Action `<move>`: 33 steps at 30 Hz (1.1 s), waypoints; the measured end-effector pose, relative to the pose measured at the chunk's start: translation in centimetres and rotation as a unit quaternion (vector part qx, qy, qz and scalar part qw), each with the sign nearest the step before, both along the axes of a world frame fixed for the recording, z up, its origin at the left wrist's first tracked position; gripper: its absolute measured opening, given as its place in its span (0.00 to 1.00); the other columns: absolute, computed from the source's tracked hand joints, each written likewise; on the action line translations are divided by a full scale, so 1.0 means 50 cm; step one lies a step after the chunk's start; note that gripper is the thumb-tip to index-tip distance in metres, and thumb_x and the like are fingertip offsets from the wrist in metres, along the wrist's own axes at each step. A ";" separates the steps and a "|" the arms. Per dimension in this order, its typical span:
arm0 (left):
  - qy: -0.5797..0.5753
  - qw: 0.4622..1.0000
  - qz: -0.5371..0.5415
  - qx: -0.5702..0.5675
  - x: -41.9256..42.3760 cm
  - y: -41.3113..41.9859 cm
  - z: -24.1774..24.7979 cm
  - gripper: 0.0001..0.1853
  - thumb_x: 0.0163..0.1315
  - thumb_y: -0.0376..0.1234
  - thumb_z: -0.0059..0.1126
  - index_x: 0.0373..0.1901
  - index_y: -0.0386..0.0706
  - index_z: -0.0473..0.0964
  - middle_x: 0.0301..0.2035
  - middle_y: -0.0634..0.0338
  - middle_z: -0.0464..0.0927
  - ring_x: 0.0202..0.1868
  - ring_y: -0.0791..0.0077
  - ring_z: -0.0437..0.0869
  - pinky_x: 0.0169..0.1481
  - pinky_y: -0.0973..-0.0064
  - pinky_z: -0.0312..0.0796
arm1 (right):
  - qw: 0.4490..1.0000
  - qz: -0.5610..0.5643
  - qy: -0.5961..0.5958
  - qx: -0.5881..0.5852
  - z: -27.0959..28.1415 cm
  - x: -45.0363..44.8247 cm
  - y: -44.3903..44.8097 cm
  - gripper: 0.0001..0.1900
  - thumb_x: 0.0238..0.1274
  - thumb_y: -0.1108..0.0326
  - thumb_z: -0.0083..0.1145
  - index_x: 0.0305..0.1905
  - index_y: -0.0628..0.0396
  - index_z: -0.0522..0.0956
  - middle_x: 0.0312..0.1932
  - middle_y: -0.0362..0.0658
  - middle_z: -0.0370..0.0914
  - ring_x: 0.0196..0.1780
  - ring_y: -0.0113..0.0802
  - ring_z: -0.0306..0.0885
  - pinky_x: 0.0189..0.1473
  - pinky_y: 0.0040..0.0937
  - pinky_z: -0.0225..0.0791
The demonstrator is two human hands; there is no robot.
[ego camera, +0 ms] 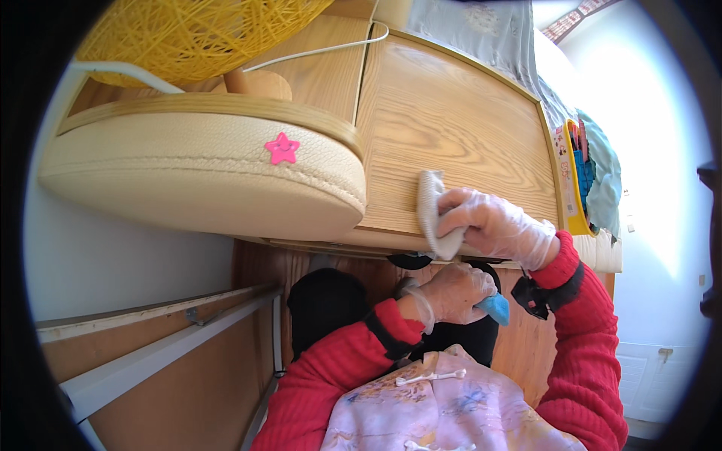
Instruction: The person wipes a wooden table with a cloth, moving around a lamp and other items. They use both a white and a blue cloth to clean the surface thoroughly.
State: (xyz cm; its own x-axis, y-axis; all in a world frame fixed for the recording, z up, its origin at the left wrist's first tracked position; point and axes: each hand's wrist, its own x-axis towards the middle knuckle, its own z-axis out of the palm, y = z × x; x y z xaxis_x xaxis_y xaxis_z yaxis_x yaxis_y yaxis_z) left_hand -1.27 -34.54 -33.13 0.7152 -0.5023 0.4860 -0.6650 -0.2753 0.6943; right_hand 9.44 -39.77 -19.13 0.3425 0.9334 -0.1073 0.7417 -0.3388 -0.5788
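Observation:
My right hand [496, 225], in a clear plastic glove, grips a pale grey cloth [433, 214] between thumb and fingers. Part of the cloth rests on the wood-grain top [462, 129] near its front edge, and the rest hangs at that edge. Below and to the left, my left hand [457, 293], also gloved, is closed around a blue cloth [495, 308] whose end sticks out of the fist. This hand is in front of my body, above my dark-clad legs. A black device is strapped at my right wrist.
A cream padded panel [225, 169] with a pink star [282, 148] stands left of the top. Behind it are a yellow woven lampshade [197, 34] and a white cord [321, 49]. A yellow-rimmed box [571, 180] borders the right side. A white-framed board [169, 349] stands lower left.

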 end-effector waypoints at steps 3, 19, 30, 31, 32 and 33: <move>0.003 1.000 0.004 0.019 -0.002 -0.001 -0.002 0.17 0.51 0.39 0.65 0.41 0.44 0.76 0.35 0.56 0.80 0.40 0.58 0.84 0.46 0.61 0.75 | 0.999 -0.051 0.008 -0.014 0.017 -0.002 -0.017 0.15 0.49 0.83 0.55 0.39 0.53 0.84 0.45 0.47 0.80 0.48 0.51 0.79 0.52 0.38 0.73; 0.066 0.996 -0.050 0.018 0.008 0.000 0.005 0.15 0.53 0.37 0.63 0.42 0.43 0.81 0.39 0.50 0.83 0.44 0.51 0.84 0.52 0.59 0.73 | 0.992 0.037 -0.095 0.072 -0.049 -0.034 -0.034 0.19 0.44 0.80 0.60 0.43 0.47 0.84 0.61 0.42 0.74 0.63 0.51 0.72 0.54 0.44 0.75; 0.028 0.999 -0.001 -0.034 0.005 -0.005 0.008 0.13 0.50 0.35 0.64 0.39 0.44 0.81 0.36 0.56 0.83 0.39 0.56 0.85 0.45 0.64 0.77 | 0.970 -0.135 -0.138 0.147 -0.090 -0.050 -0.224 0.19 0.39 0.86 0.52 0.36 0.49 0.80 0.53 0.39 0.78 0.56 0.48 0.76 0.55 0.42 0.72; 0.014 0.999 0.004 -0.039 0.007 -0.006 0.011 0.12 0.51 0.35 0.64 0.38 0.44 0.81 0.34 0.56 0.83 0.36 0.57 0.85 0.43 0.65 0.77 | 0.968 -0.142 -0.141 0.152 -0.091 -0.048 -0.242 0.19 0.39 0.86 0.52 0.36 0.50 0.80 0.53 0.39 0.78 0.56 0.48 0.76 0.55 0.42 0.72; 0.025 0.999 0.001 -0.031 0.004 -0.004 0.015 0.12 0.50 0.33 0.65 0.37 0.44 0.81 0.35 0.56 0.83 0.37 0.57 0.85 0.44 0.65 0.77 | 0.966 -0.148 -0.144 0.157 -0.092 -0.046 -0.260 0.19 0.39 0.86 0.51 0.36 0.50 0.80 0.52 0.40 0.78 0.56 0.48 0.76 0.56 0.42 0.72; 0.032 0.999 -0.002 -0.035 0.005 -0.005 0.018 0.12 0.49 0.32 0.65 0.37 0.43 0.81 0.36 0.55 0.83 0.38 0.57 0.85 0.44 0.65 0.77 | 0.963 -0.153 -0.148 0.163 -0.091 -0.044 -0.279 0.19 0.39 0.87 0.51 0.35 0.50 0.79 0.52 0.40 0.79 0.55 0.48 0.76 0.56 0.42 0.71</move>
State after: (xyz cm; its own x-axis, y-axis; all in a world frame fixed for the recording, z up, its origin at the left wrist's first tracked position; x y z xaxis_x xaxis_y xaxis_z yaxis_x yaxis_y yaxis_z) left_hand -1.01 -34.79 -32.21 0.7443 -0.4708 0.4736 -0.6194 -0.2216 0.7531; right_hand 7.23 -53.70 -23.69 0.5776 0.7511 0.3197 0.7852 -0.4041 -0.4692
